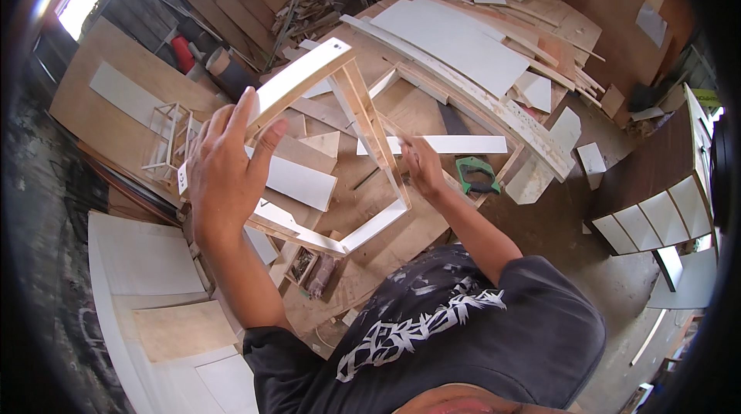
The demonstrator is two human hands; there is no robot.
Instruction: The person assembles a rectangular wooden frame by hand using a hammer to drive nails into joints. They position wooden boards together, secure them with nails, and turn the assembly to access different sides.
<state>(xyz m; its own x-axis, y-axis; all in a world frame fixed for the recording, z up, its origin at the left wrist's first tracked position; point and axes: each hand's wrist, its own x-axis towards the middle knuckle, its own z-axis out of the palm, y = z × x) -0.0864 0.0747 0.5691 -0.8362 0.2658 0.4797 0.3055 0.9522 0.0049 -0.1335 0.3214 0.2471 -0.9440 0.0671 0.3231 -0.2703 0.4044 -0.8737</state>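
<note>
A box-shaped wooden frame [373, 136] with white outer faces stands tilted over the workbench. My left hand [228, 174] grips its upper white strip, fingers stretched along it and thumb apart; the palm hides the strip's middle. Right of the frame, close to its slanting side rail, is my right hand [422, 169]. Its fingers are curled and slightly blurred, so what they hold cannot be made out. A white strip [471, 144] lies behind the right hand, and a green-handled saw [477, 175] is just to that hand's right.
White boards [455, 43] and long offcuts cover the bench's far side. A small open box [299, 266] sits at the near edge. A dark brown cabinet [644, 182] stands at right. Large white panels [147, 259] and a small frame [171, 136] are at left.
</note>
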